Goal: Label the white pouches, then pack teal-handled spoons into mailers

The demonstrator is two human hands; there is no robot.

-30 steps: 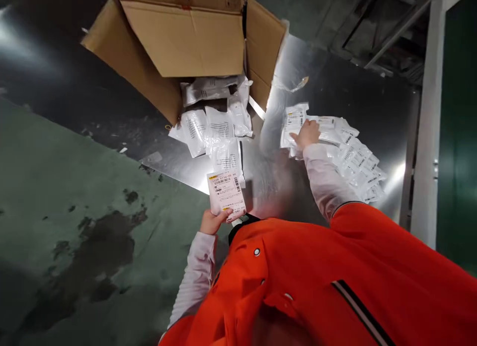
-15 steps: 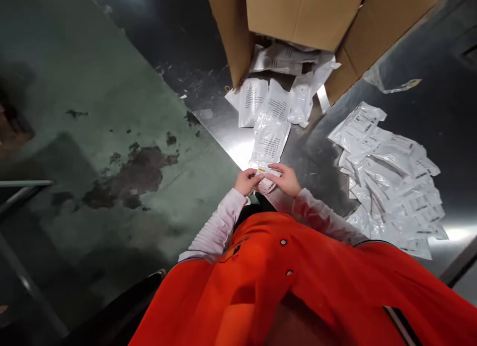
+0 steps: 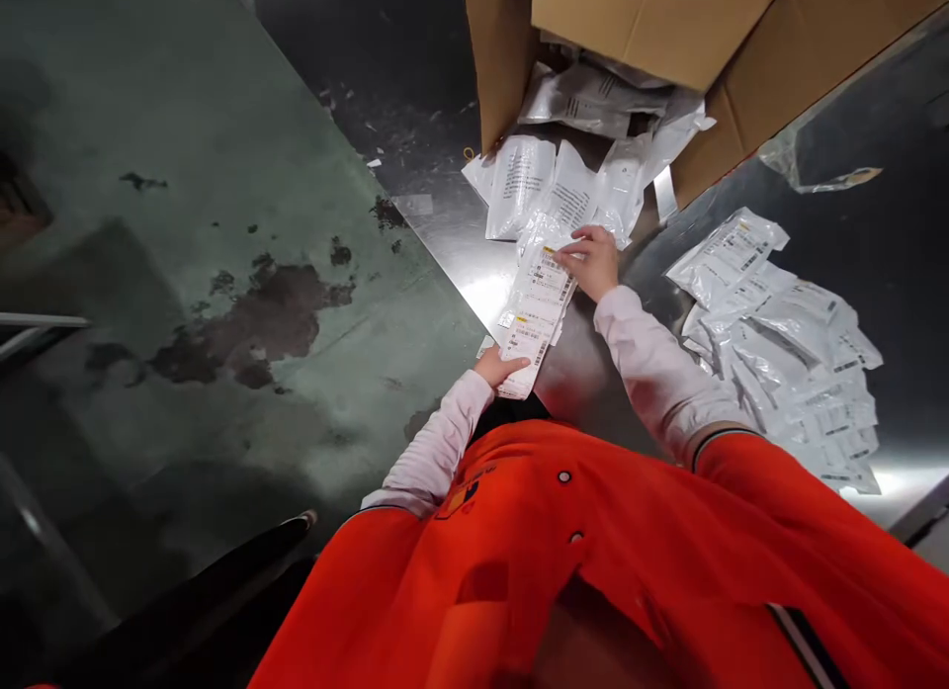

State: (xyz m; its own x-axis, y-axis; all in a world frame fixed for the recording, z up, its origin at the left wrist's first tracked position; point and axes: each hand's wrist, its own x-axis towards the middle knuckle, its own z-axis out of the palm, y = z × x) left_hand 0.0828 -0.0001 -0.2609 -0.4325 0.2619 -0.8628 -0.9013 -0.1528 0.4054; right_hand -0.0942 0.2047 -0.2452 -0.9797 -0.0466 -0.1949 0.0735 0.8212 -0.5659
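Note:
A strip of printed shipping labels [image 3: 537,303] with yellow marks and barcodes is stretched out in front of me. My left hand [image 3: 499,366] is closed on its near end, thumb on top. At the far end, my right hand [image 3: 595,262] pinches the strip's edge between thumb and fingers. Behind the labels lies a white plastic mailer, mostly hidden by them. Further up, several white mailers with printed text [image 3: 521,185] spill from the mouth of a cardboard box [image 3: 630,27].
A heap of labelled white mailers [image 3: 793,343] lies to the right on the metal table [image 3: 593,358]. A clear plastic scrap [image 3: 808,170] lies beside the box. The table's edge runs diagonally on the left, with stained green floor [image 3: 392,343] below it.
My right hand has moved up and away from my left, drawing the label strip out long. Before, both hands were together at the labels close to my body. The view has shifted slightly.

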